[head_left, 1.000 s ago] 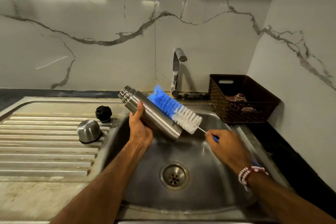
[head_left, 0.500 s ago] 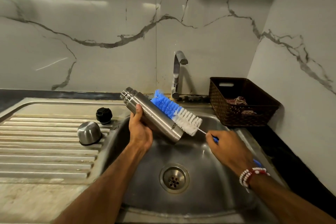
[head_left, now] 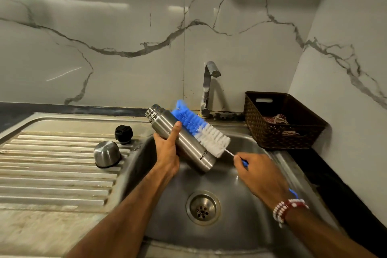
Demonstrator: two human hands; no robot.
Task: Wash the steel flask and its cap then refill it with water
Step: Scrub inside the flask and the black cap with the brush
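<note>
Drainboard (head_left: 52, 165) carries steel cap (head_left: 107, 154) and black stopper (head_left: 123, 134).

sink (head_left: 240, 236): centre; clock is centred on its drain (head_left: 203, 208), 12 = back wall
tap (head_left: 208, 86): 12, behind basin rim
drainboard (head_left: 52, 174): 9, left of basin
cap (head_left: 107, 154): 10, on drainboard, mouth down
stopper (head_left: 123, 131): on drainboard, just behind cap, apart from it
basket (head_left: 261, 130): 1–2, right of tap, in wall corner
flask (head_left: 190, 148): over basin, 11–12, tilted, mouth to 10, base to 4
left hand (head_left: 167, 153): grips flask from near side
brush (head_left: 201, 130): along flask's far side, touching; handle runs to 4
right hand (head_left: 259, 176): 2, over basin, holds brush handle
</note>
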